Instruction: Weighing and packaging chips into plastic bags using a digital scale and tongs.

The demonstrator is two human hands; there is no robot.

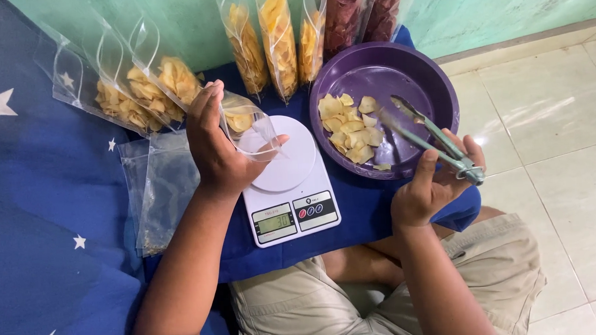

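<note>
Green wall, pale tiled floor (550,109), blue starred cloth (37,185). Your left hand (218,147) holds a bag (249,126) over the scale (289,188); your right hand (432,182) grips tongs (424,132) over the bowl (435,81).

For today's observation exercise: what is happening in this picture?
A seated person holds a clear bag with a few yellow chips on a white kitchen scale with the left hand. The right hand holds metal tongs over a purple bowl of chips. Filled bags lean against the green wall.
</note>
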